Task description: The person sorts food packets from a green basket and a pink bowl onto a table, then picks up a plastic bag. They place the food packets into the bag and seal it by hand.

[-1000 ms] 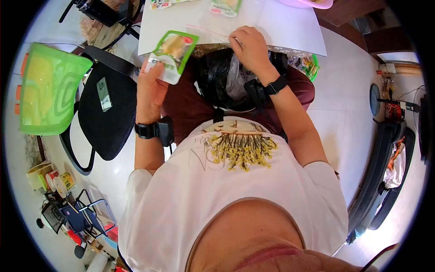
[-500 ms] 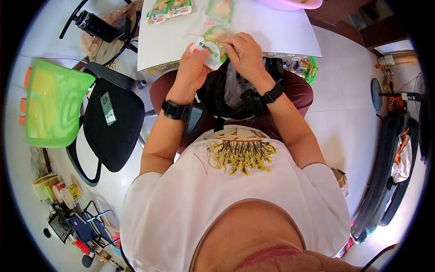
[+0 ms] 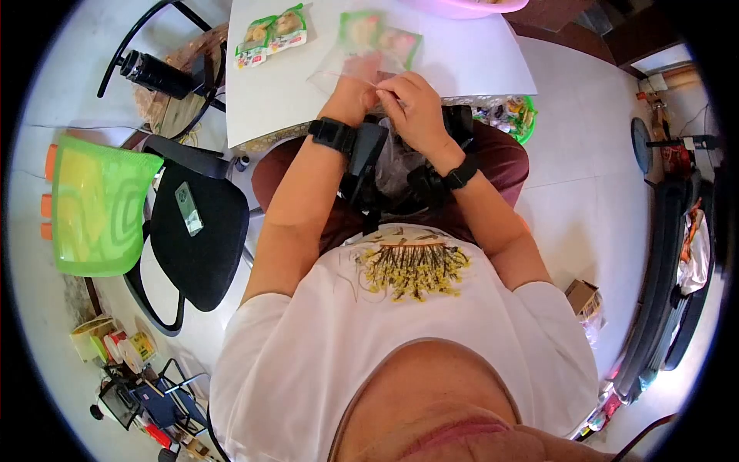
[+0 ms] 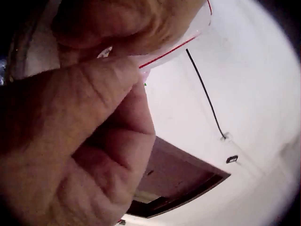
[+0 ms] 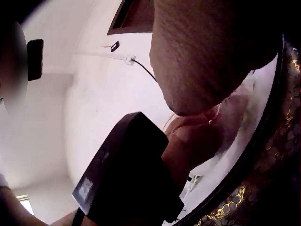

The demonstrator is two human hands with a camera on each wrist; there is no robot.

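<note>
In the head view a clear plastic bag (image 3: 327,77) with a thin red line at its mouth lies over the table's near edge. Two green-edged packets, one at the left (image 3: 360,31) and one tilted (image 3: 400,46), show blurred through it. My left hand (image 3: 354,96) reaches into the bag's mouth beside the packets; its fingertips are hazy, so whether they hold a packet is unclear. My right hand (image 3: 416,108) pinches the mouth's edge. The left wrist view shows the right hand's thumb and curled fingers (image 4: 108,94) at the red line, below the left hand (image 4: 127,23).
Two more packets (image 3: 269,35) lie on the white table (image 3: 308,100) at the left. A pink basin (image 3: 462,6) stands at the far edge. A black bag (image 3: 396,177) is between the knees. A green basket (image 3: 523,119) sits right of them, a green-backed chair (image 3: 104,208) at the left.
The left hand has moved right and forward, taking the packet from near the body into the clear bag. The right hand keeps its pinch on the bag, almost in place.
</note>
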